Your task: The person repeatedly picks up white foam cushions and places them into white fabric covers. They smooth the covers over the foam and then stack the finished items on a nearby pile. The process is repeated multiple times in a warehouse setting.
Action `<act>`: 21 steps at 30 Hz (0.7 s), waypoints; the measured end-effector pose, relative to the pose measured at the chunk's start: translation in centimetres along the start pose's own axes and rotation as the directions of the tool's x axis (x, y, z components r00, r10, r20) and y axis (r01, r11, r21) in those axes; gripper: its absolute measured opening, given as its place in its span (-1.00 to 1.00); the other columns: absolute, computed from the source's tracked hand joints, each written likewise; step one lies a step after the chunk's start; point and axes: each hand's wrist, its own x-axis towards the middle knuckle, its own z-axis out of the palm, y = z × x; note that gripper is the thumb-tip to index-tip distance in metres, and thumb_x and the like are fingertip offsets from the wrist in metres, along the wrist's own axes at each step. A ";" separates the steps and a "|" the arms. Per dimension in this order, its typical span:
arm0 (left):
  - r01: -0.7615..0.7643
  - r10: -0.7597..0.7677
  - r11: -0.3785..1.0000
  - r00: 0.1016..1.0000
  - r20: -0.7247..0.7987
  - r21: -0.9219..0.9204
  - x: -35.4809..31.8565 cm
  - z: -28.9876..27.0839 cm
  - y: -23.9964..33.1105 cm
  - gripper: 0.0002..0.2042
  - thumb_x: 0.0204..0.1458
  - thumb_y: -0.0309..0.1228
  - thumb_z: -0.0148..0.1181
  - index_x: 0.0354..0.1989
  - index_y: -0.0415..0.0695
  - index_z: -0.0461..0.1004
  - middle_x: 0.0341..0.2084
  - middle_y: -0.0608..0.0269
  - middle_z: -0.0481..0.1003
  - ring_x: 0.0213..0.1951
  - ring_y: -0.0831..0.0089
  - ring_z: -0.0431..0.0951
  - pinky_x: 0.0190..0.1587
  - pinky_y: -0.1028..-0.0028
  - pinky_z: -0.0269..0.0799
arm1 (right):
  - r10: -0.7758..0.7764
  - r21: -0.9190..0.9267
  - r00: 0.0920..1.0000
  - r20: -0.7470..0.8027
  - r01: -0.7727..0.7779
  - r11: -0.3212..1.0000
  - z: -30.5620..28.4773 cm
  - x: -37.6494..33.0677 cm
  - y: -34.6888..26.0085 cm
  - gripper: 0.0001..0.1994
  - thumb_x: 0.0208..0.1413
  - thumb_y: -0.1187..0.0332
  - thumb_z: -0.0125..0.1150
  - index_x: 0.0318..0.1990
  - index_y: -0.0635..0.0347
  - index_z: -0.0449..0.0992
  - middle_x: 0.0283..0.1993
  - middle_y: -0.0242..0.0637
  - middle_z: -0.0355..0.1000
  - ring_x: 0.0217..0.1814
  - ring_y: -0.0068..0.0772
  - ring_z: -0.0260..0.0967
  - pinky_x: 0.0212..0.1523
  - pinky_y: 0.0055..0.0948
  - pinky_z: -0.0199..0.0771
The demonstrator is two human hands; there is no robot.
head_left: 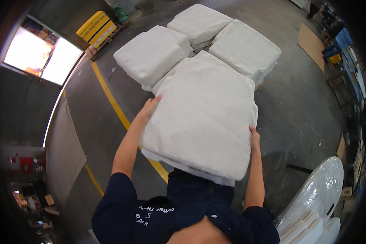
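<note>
In front of my body is a large white fabric-covered cushion [203, 116], square with rounded corners, resting on top of more white cushions whose edges peek out below it. My left hand [151, 106] grips its left side, and my right hand [254, 137] grips the right side. Part of each hand's fingers is hidden behind the cushion's edge. Beyond it stand three stacks of similar white cushions: a left stack [150, 55], a far stack [199, 23] and a right stack [245, 49], all close together.
Yellow lines [110, 95] run along the grey floor on my left. A yellow stack on a pallet [97, 30] stands at the far left. Near my right lies a plastic-wrapped oval item [321, 183] with white boards [301, 232]. A person [333, 46] is at the far right by a brown sheet [311, 44].
</note>
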 end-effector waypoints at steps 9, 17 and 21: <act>-0.297 0.313 0.823 0.948 0.051 0.485 26.9 -5.1 11.7 -0.25 0.20 0.18 -0.04 0.24 -0.34 0.34 0.07 -0.24 0.48 0.15 -0.04 0.47 0.22 0.20 0.31 | -0.002 0.006 0.982 -0.189 0.003 1.000 16.0 15.2 -0.4 -0.34 0.24 0.05 0.19 0.23 0.55 0.34 0.26 0.01 0.39 0.30 -0.15 0.34 0.27 -0.35 0.28; -0.312 0.212 0.900 0.924 0.320 0.305 31.4 -1.0 10.0 -0.43 0.35 -0.06 -0.15 0.05 -0.46 0.45 -0.08 -0.18 0.56 -0.07 0.12 0.61 0.04 0.26 0.50 | -0.031 -0.295 0.855 -0.517 -0.145 0.944 15.2 17.2 3.0 -0.29 0.13 -0.16 0.23 0.07 0.46 0.48 0.07 0.13 0.49 0.15 0.01 0.45 0.13 -0.17 0.43; -0.486 0.420 0.772 0.874 0.245 0.409 29.0 -1.5 12.1 -0.45 0.34 -0.13 -0.14 0.17 -0.50 0.31 0.09 -0.28 0.44 0.14 -0.01 0.45 0.21 0.22 0.33 | -0.171 -0.259 0.876 -0.451 0.055 0.964 16.8 17.2 1.3 -0.24 0.12 -0.19 0.22 0.12 0.47 0.41 0.13 0.20 0.44 0.21 0.01 0.41 0.18 -0.20 0.39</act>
